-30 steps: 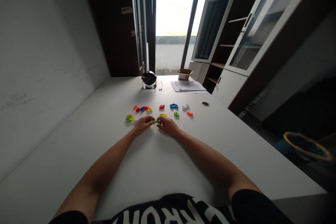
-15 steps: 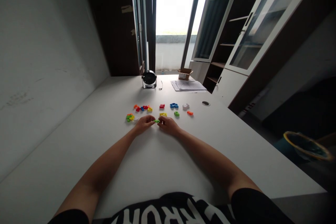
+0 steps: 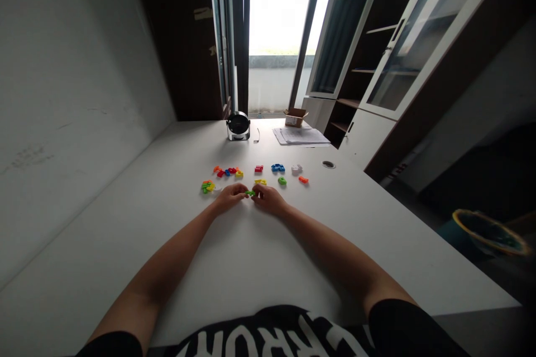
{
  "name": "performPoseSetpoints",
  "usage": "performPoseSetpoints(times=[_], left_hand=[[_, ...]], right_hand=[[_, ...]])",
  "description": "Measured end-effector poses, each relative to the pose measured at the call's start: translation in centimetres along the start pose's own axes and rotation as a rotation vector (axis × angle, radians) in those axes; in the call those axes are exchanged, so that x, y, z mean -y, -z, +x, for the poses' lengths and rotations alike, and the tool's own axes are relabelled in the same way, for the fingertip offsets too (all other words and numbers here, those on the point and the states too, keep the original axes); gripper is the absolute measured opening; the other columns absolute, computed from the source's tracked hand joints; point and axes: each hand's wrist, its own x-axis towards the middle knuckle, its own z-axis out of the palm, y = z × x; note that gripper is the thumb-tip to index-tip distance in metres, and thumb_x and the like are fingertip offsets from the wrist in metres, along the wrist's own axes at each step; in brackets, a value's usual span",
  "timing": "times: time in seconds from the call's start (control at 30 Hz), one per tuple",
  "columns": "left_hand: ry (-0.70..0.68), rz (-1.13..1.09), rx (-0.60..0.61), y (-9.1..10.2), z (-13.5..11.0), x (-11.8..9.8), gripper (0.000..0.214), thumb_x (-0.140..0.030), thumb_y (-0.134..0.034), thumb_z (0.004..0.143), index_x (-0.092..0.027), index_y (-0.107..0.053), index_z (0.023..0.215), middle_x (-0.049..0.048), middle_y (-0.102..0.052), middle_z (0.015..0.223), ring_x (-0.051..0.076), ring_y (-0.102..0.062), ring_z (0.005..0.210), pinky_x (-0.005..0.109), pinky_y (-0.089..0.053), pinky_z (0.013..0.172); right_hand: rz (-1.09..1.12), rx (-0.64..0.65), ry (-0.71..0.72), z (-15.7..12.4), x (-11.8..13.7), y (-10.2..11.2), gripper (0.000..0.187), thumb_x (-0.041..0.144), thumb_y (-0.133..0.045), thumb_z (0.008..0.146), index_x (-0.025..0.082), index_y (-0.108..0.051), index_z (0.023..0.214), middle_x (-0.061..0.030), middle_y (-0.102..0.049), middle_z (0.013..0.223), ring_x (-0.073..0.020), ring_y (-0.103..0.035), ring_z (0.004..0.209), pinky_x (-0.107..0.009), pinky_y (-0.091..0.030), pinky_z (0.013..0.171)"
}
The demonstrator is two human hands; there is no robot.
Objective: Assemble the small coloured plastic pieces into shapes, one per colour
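Note:
Between my two hands is a small green plastic piece, too small for me to tell its shape. My left hand pinches its left end, and my right hand grips the right end. Just beyond the fingers lies a yellow piece, partly hidden by my right hand. A green ring-like piece and an orange piece lie to the right. Further back sit a red piece, a blue piece and a white piece.
Left of my hands lie a mixed pile of green, yellow and orange pieces and a row with red pieces. A black round device, papers and a cardboard box stand at the back of the white table.
The green piece has tilted slightly between my fingers. Both hands stay in nearly the same place, and the other pieces have not moved.

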Motion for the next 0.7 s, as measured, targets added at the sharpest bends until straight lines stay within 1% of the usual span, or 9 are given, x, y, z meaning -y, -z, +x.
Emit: performPoseSetpoints(times=[0.13, 0.37, 0.53, 0.7], left_hand=[[-0.01, -0.026, -0.01, 0.0, 0.0, 0.0, 0.022, -0.026, -0.064, 0.08, -0.016, -0.068, 0.1, 0.005, -0.071, 0.091, 0.017, -0.064, 0.083, 0.028, -0.05, 0.075], [-0.028, -0.04, -0.001, 0.0, -0.2, -0.4, 0.023, -0.023, -0.062, 0.08, -0.017, -0.066, 0.101, 0.0044, -0.068, 0.091, 0.016, -0.063, 0.083, 0.027, -0.048, 0.074], [-0.041, -0.037, -0.009, 0.0, 0.0, 0.3, 0.023, -0.021, -0.062, 0.08, -0.017, -0.066, 0.103, 0.0037, -0.067, 0.091, 0.015, -0.061, 0.082, 0.027, -0.048, 0.075], [-0.045, -0.044, -0.011, 0.0, 0.2, 1.0, 0.025, -0.02, -0.063, 0.08, -0.017, -0.066, 0.105, 0.0028, -0.067, 0.09, 0.015, -0.06, 0.081, 0.026, -0.047, 0.074]], right_hand=[[0.009, 0.0, 0.018, 0.0, -0.2, -0.1, 0.014, 0.025, -0.068, 0.087, 0.021, -0.064, 0.1, -0.0003, -0.067, 0.082, -0.0122, -0.055, 0.065, -0.024, -0.039, 0.061], [-0.017, 0.005, 0.052, 0.1, -0.5, 0.0, 0.013, 0.033, -0.067, 0.091, 0.02, -0.065, 0.093, -0.0005, -0.065, 0.08, -0.0125, -0.053, 0.066, -0.025, -0.039, 0.063], [-0.014, -0.009, 0.069, 0.1, -0.7, -0.2, 0.01, 0.03, -0.065, 0.091, 0.02, -0.064, 0.091, 0.0001, -0.063, 0.079, -0.0121, -0.052, 0.066, -0.025, -0.039, 0.064], [-0.011, -0.004, 0.065, 0.1, -0.7, -0.3, 0.007, 0.026, -0.067, 0.089, 0.02, -0.064, 0.091, 0.0004, -0.063, 0.08, -0.0116, -0.052, 0.065, -0.024, -0.038, 0.062]])
